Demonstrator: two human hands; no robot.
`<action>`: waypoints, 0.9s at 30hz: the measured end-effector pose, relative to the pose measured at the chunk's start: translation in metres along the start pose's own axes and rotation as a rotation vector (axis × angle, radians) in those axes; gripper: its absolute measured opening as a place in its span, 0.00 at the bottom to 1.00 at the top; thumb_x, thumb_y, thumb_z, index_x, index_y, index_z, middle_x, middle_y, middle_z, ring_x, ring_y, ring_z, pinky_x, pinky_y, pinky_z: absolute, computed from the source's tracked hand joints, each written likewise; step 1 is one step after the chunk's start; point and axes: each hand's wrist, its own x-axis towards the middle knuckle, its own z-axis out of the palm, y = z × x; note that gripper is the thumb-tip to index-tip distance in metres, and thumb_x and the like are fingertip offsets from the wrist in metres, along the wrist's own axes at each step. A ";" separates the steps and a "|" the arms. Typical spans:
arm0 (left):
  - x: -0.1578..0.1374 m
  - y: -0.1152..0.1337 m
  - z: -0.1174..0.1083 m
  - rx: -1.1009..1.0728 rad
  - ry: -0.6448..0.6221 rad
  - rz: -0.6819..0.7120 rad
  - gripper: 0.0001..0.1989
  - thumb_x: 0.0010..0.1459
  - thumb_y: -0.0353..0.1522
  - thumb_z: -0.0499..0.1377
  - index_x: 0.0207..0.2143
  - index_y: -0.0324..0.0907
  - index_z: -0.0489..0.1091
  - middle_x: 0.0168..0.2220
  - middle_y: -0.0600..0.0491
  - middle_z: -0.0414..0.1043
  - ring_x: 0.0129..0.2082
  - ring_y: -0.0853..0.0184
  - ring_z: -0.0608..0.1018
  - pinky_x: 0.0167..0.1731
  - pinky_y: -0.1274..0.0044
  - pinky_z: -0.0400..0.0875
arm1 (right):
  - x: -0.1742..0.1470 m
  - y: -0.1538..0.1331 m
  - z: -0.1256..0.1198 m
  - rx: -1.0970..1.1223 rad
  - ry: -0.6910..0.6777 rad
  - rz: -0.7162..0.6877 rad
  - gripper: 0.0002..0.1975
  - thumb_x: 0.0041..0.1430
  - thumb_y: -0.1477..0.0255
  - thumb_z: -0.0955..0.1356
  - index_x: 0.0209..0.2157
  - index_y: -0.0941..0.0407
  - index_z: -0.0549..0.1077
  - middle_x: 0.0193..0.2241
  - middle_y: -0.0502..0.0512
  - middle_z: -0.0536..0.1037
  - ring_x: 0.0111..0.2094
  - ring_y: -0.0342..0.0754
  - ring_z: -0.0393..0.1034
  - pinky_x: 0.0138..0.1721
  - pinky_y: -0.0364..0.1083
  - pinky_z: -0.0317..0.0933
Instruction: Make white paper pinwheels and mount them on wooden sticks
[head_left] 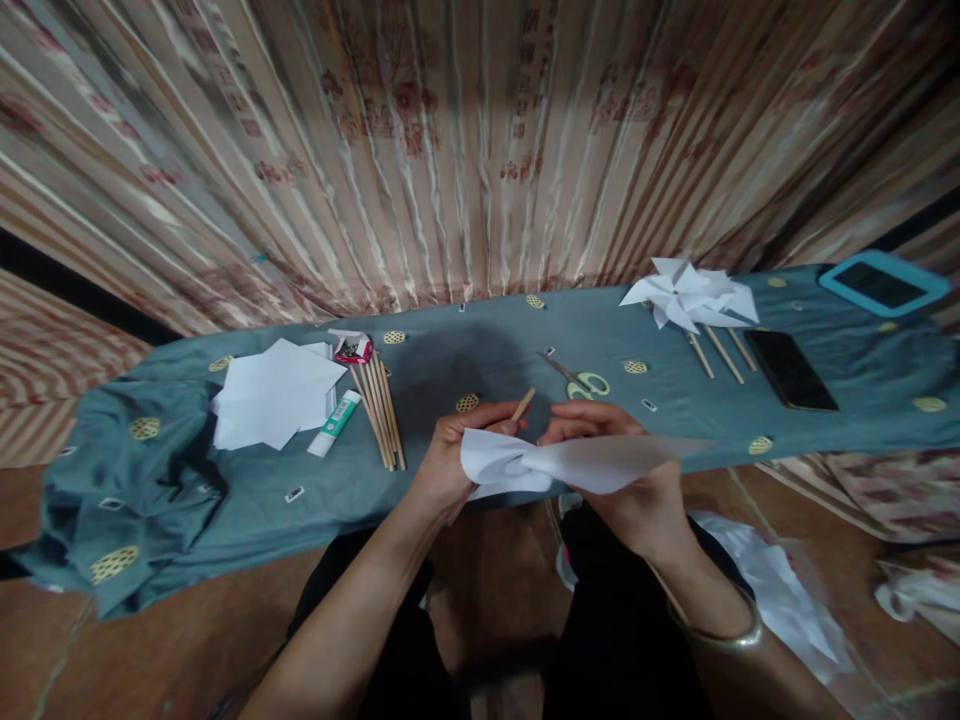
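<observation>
Over the table's front edge, a white paper pinwheel (585, 463) with curled blades is held between my two hands. A short length of wooden stick (523, 404) pokes out past the thumb and fingers of my left hand (441, 455), which is closed on it behind the paper. My right hand (646, 515) grips the pinwheel from the right side, its fingers curled and partly hidden by a blade. The join between stick and paper is hidden. Scissors (586, 384) with green handles lie just beyond my hands.
On the cloth-covered table (510, 350), white paper sheets (277, 390), a glue stick (334, 424), several wooden sticks (381, 410) and a small red box of metal pieces (352, 348) lie left. Finished pinwheels (686, 292), a phone (791, 370) and a blue-framed tablet (883, 282) lie right.
</observation>
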 end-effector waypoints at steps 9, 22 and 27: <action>-0.010 0.001 -0.002 0.079 -0.042 0.006 0.16 0.38 0.40 0.74 0.30 0.41 0.82 0.25 0.52 0.77 0.22 0.73 0.72 0.22 0.82 0.64 | -0.002 -0.004 0.001 0.116 -0.033 0.025 0.17 0.54 0.55 0.72 0.41 0.49 0.78 0.29 0.51 0.80 0.28 0.46 0.74 0.27 0.44 0.68; -0.012 0.001 -0.007 0.207 -0.209 0.123 0.09 0.45 0.38 0.72 0.28 0.43 0.82 0.29 0.51 0.75 0.27 0.72 0.71 0.27 0.80 0.62 | -0.013 0.004 -0.007 -0.208 0.026 -0.175 0.19 0.54 0.62 0.74 0.48 0.48 0.74 0.35 0.50 0.81 0.35 0.49 0.77 0.35 0.47 0.70; -0.015 0.002 -0.006 0.228 -0.204 0.132 0.06 0.47 0.37 0.71 0.28 0.46 0.83 0.30 0.50 0.77 0.29 0.70 0.73 0.29 0.78 0.65 | -0.014 0.005 -0.009 -0.229 0.050 -0.136 0.19 0.54 0.59 0.73 0.47 0.48 0.74 0.35 0.52 0.81 0.35 0.51 0.77 0.36 0.49 0.71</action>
